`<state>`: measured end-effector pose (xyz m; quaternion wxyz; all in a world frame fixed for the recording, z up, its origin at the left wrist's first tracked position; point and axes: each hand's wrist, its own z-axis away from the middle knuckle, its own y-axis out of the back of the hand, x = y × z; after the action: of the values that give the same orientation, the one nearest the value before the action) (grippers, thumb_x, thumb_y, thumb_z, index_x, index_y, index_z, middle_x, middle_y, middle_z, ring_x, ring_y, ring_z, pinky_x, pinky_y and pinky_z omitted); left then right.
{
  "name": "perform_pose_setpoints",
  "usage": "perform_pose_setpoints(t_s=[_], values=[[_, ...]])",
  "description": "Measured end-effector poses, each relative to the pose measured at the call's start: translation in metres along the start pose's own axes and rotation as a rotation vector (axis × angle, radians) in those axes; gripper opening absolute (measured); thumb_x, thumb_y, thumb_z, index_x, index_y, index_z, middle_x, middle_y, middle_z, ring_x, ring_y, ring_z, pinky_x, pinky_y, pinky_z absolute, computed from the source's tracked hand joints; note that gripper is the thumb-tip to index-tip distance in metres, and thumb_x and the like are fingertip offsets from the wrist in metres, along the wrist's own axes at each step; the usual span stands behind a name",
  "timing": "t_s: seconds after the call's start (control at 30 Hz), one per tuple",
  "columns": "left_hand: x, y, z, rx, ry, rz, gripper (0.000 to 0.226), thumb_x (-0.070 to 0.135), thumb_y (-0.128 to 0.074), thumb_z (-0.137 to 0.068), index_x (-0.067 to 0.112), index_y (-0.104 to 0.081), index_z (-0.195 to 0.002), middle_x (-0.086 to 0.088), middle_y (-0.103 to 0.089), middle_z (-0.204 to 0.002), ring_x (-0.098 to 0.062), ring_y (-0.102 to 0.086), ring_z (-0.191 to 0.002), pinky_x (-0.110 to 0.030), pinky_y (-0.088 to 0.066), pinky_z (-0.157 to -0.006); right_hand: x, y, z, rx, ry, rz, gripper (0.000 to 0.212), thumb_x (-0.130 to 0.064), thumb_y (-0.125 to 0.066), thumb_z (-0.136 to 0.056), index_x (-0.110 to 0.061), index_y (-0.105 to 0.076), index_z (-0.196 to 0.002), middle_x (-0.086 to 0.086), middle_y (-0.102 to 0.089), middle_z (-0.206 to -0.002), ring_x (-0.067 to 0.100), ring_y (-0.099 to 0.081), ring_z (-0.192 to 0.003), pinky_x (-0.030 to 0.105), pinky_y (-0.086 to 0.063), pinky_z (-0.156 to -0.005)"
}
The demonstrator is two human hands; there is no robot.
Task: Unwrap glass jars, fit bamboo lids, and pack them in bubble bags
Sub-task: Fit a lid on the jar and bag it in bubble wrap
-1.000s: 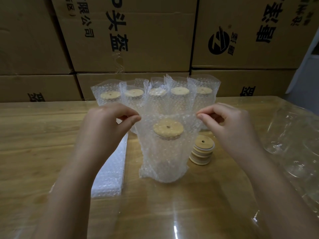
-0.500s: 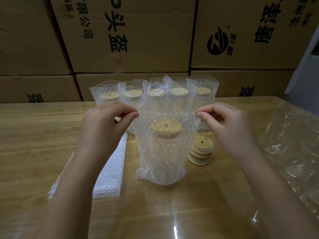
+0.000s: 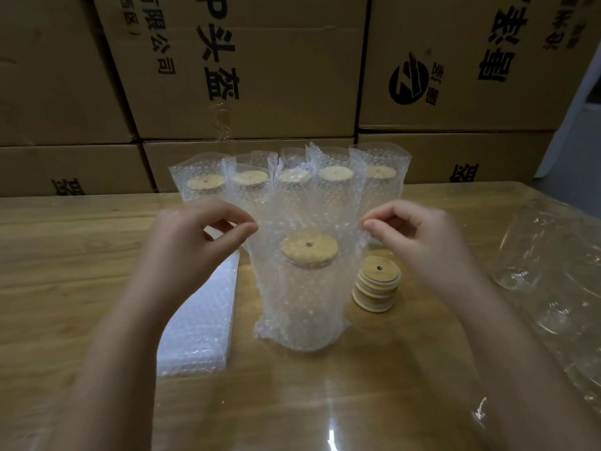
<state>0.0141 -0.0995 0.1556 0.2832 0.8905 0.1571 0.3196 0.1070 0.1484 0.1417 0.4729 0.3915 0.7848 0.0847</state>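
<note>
— Well, what is found furthest left?
— A pile of flat bags (image 3: 198,320) is laid on the worktop (image 3: 65,255), just beside the left hand (image 3: 195,245). By that hand's thumb and forefinger the left edge of the bubble bag (image 3: 273,320) is pinched at its mouth; the remaining fingers are curled in.
— And how is the bag placed?
— It is stood upright between the two hands, long axis vertical, mouth held spread. The jar (image 3: 307,268) is seated inside, dimly seen through the bubbles, and its bamboo lid (image 3: 309,249), round with a small centre hole, is set well below the pinched rim.
— And the right hand (image 3: 419,236)?
— The opposite edge is pinched likewise, other fingers curled. Neither hand is nearer; the bag is flanked evenly. The loose length above the lid is judged ready to be closed down over it.
— Further right?
— A stack of spare lids (image 3: 377,284) is set just beside the bag, and wrapped glass jars (image 3: 546,255) are laid near the worktop's edge.
</note>
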Motion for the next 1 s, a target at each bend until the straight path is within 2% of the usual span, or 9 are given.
perform_pose_setpoints(t_s=[0.07,0.23,0.3,0.4,0.53,0.63,0.73,0.87,1.0], values=[[-0.001,0.003,0.001,-0.029,0.048,0.082,0.014,0.028,-0.071,-0.080,0.037,-0.066,-0.090,0.020,-0.068,-0.080,0.004,-0.062,-0.082,-0.017,-0.051,-0.064,0.000,0.006,0.000,-0.146,-0.058,-0.114,0.021,-0.033,-0.070,-0.080,-0.037,-0.064,-0.099,-0.013,-0.069,-0.087,0.002,-0.065,-0.079,0.019,-0.054,-0.074],[-0.006,-0.007,0.008,-0.120,0.197,0.133,0.033,0.064,-0.050,-0.072,0.046,-0.058,-0.098,0.017,-0.069,-0.085,0.003,-0.064,-0.080,-0.025,-0.052,-0.067,0.018,0.007,-0.001,-0.457,-0.156,-0.166,0.100,-0.076,-0.070,-0.050,-0.058,-0.023,-0.136,-0.029,-0.054,-0.110,-0.018,-0.056,-0.095,0.007,-0.049,-0.074],[-0.011,-0.022,0.013,-0.078,0.259,0.220,0.032,0.062,-0.046,-0.080,0.037,-0.062,-0.094,0.012,-0.069,-0.083,0.002,-0.065,-0.073,-0.026,-0.051,-0.063,0.030,-0.005,0.002,-0.595,-0.205,-0.245,0.101,-0.077,-0.074,-0.044,-0.063,-0.025,-0.132,-0.038,-0.042,-0.115,-0.027,-0.049,-0.098,0.002,-0.044,-0.076],[-0.020,-0.060,0.021,0.104,0.534,0.458,0.041,0.045,-0.043,-0.098,0.012,-0.059,-0.079,-0.003,-0.057,-0.060,-0.009,-0.055,-0.052,-0.023,-0.041,-0.047,0.045,-0.037,0.009,-0.736,-0.247,-0.346,0.090,-0.059,-0.082,-0.051,-0.065,-0.027,-0.122,-0.028,-0.045,-0.134,-0.010,-0.048,-0.119,0.018,-0.046,-0.096],[-0.031,-0.104,0.045,0.231,0.943,0.696,0.048,0.044,-0.037,-0.102,0.016,-0.045,-0.063,0.004,-0.047,-0.041,-0.007,-0.040,-0.034,-0.017,-0.031,-0.035,0.056,-0.069,0.020,-0.601,-0.275,-0.442,0.089,-0.044,-0.088,-0.048,-0.057,-0.036,-0.120,-0.034,-0.054,-0.121,-0.013,-0.051,-0.113,0.007,-0.043,-0.085],[-0.039,-0.122,0.068,0.218,0.796,0.562,0.035,0.025,-0.040,-0.103,0.015,-0.057,-0.074,-0.001,-0.065,-0.072,-0.006,-0.054,-0.061,-0.020,-0.044,-0.057,0.058,-0.083,0.023,-0.504,-0.256,-0.438,0.090,-0.044,-0.088,-0.046,-0.049,-0.037,-0.120,-0.034,-0.054,-0.119,-0.016,-0.049,-0.114,0.003,-0.038,-0.088],[-0.039,-0.124,0.077,0.237,0.769,0.657,0.034,0.016,-0.043,-0.102,0.014,-0.056,-0.070,-0.001,-0.060,-0.068,-0.016,-0.053,-0.072,-0.034,-0.042,-0.067,0.055,-0.089,0.023,-0.445,-0.248,-0.459,0.092,-0.046,-0.087,-0.045,-0.044,-0.039,-0.124,-0.025,-0.053,-0.127,-0.010,-0.049,-0.119,0.012,-0.039,-0.099],[-0.039,-0.125,0.073,0.255,0.811,0.692,0.039,0.025,-0.040,-0.103,0.004,-0.062,-0.079,-0.005,-0.063,-0.070,-0.014,-0.055,-0.065,-0.030,-0.044,-0.060,0.056,-0.089,0.022,-0.346,-0.283,-0.477,0.087,-0.044,-0.087,-0.047,-0.039,-0.044,-0.123,-0.015,-0.059,-0.127,0.000,-0.055,-0.118,0.023,-0.042,-0.101],[-0.038,-0.128,0.071,0.262,0.827,0.760,0.043,0.024,-0.036,-0.104,0.003,-0.062,-0.077,-0.007,-0.056,-0.059,-0.006,-0.049,-0.041,-0.018,-0.038,-0.037,0.060,-0.086,0.017,-0.280,-0.375,-0.605,0.079,-0.027,-0.087,-0.057,-0.024,-0.047,-0.125,-0.002,-0.066,-0.117,0.011,-0.065,-0.106,0.029,-0.052,-0.091]])
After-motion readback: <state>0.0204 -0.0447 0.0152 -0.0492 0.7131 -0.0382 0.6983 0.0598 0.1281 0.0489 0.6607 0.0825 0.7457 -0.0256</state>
